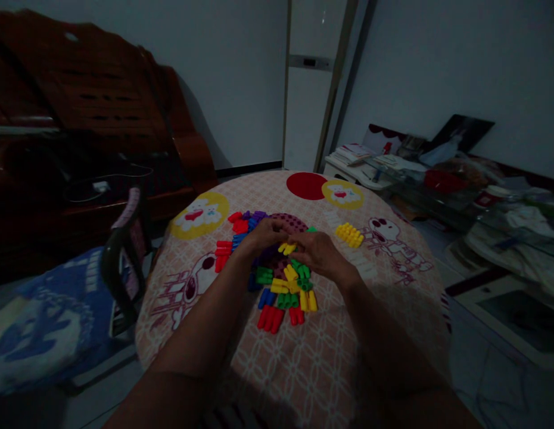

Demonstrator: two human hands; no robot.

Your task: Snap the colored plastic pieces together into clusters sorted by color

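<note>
Over the middle of the round table, my left hand [267, 234] and my right hand [320, 253] meet with fingers curled together. Between their fingertips shows a small yellow building block [287, 248]; both hands seem to grip it, though the fingers hide part of it. Just below lie loose tube-shaped building blocks: yellow ones [308, 301], green ones [288, 300] and red ones [271, 319]. Left of my left hand are more red blocks [223, 255] and some blue ones [239, 239]. A joined yellow cluster [349, 235] sits apart, to the right of my right hand.
A patterned cloth covers the table [313, 363]. At the left stands a chair [120, 256] with a blue cushion [53, 322], and behind it a wooden bench [102, 101]. Cluttered glass shelving [442, 205] runs along the right wall. A tall white cabinet unit [309, 113] stands behind.
</note>
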